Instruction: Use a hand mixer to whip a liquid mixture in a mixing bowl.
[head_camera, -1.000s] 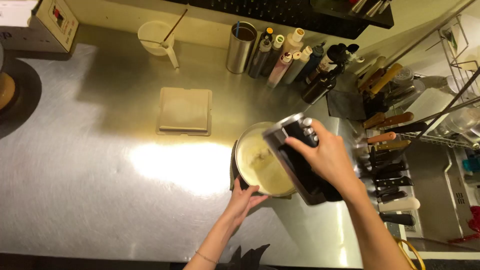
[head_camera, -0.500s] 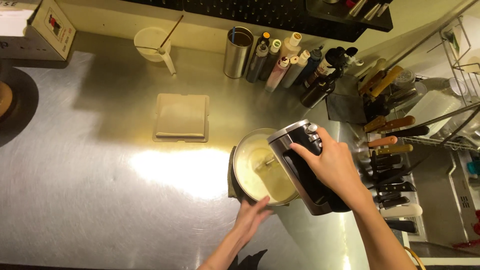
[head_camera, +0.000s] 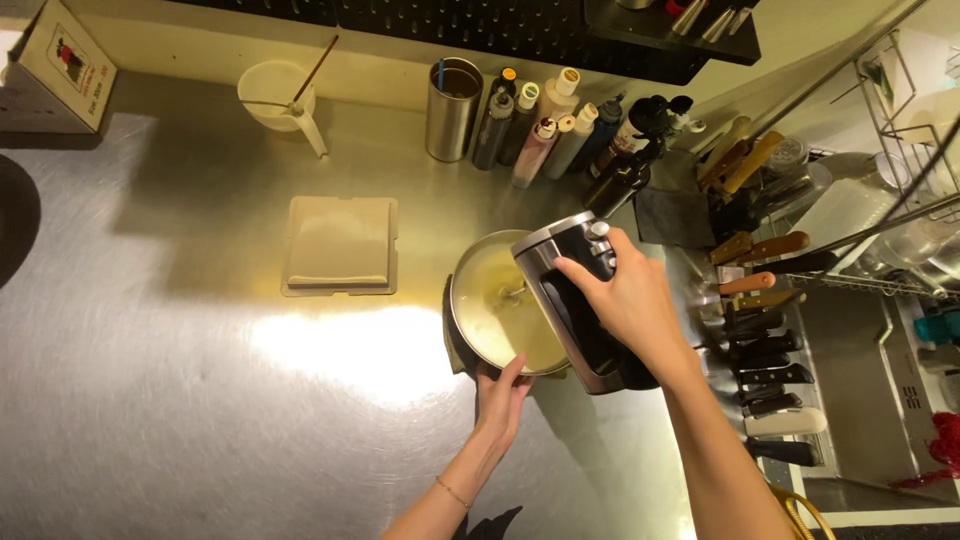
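Over the steel surface (head_camera: 180, 420), near its right side, the right hand (head_camera: 625, 300) wraps its fingers tight round the handle of a black-and-silver hand mixer (head_camera: 580, 300), beaters dipped into pale batter. The left hand (head_camera: 500, 395) presses open fingers against the metal bowl (head_camera: 480, 300) rim, seemingly bracing it against skidding. A beige square lid (head_camera: 340, 245) sits left, squeeze bottles (head_camera: 545, 130) line the back.

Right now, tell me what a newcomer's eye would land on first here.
First, the dark hand mixer gripped by the right hand, held over a metal bowl of pale batter at the counter's centre. The left hand touches the bowl's near rim. Next, the bright glare on the steel counter, left of the bowl.
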